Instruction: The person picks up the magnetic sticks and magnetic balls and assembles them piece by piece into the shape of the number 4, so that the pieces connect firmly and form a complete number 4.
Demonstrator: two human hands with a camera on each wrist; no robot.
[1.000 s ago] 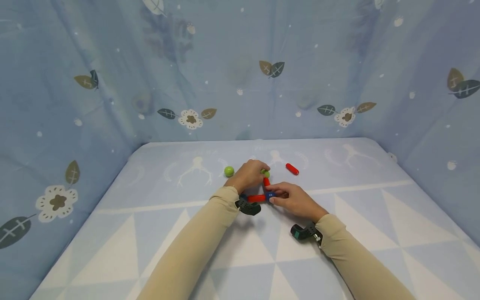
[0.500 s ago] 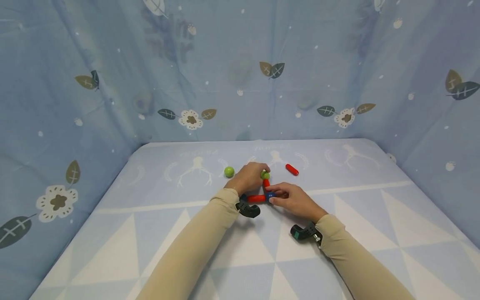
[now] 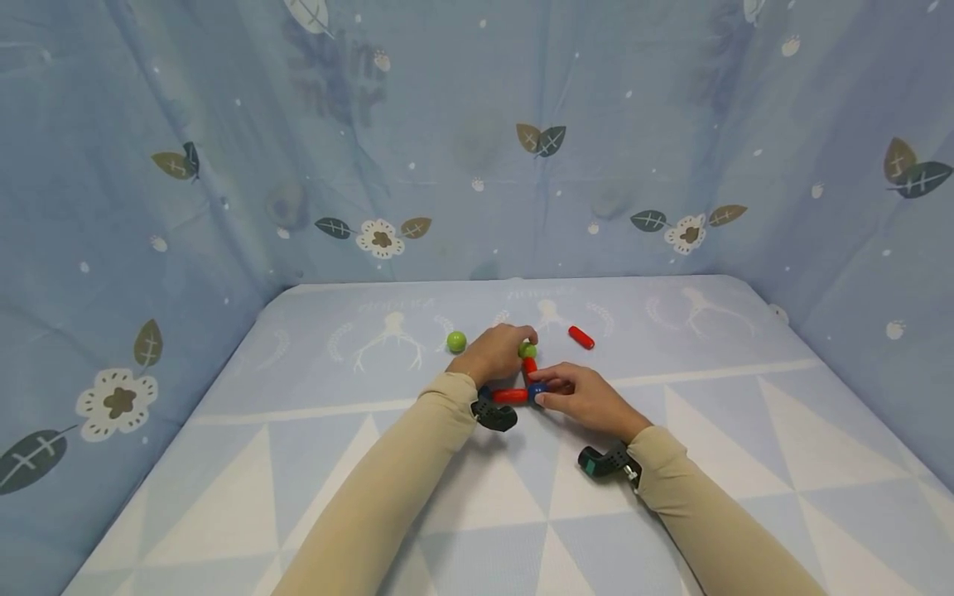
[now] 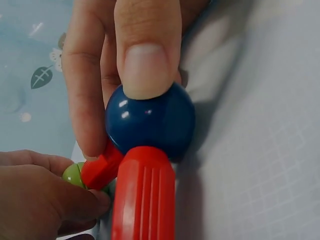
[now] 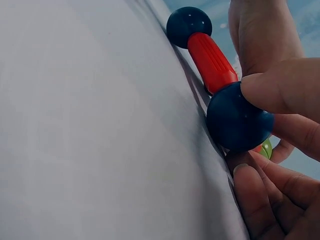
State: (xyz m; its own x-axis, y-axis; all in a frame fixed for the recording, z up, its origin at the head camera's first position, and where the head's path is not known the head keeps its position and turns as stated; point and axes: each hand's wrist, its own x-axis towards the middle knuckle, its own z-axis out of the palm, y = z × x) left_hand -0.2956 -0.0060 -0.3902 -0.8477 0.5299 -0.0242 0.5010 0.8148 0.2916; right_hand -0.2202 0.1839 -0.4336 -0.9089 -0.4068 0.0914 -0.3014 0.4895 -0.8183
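Note:
My left hand (image 3: pixel 493 352) pinches a green ball (image 3: pixel 527 350), which sits at the far end of a short red rod (image 3: pixel 530 367). My right hand (image 3: pixel 589 399) holds a glossy blue ball (image 4: pixel 150 120) between thumb and fingers, the thumb pressed onto it in the left wrist view. The short rod joins this blue ball to the green one. A second, ribbed red rod (image 3: pixel 510 396) runs left from the held ball to another blue ball (image 5: pixel 189 27), partly hidden behind the left wrist in the head view.
A loose green ball (image 3: pixel 456 341) lies left of my left hand. One loose red rod (image 3: pixel 581 337) rests on the patterned cloth (image 3: pixel 246 488), behind my right hand. Patterned fabric walls (image 3: pixel 477 165) enclose the back and sides. Both wrists carry black camera mounts (image 3: pixel 495 415).
Both hands keep their holds on the joined pieces. My left hand and the green ball have come very slightly nearer; the right hand stays in place.

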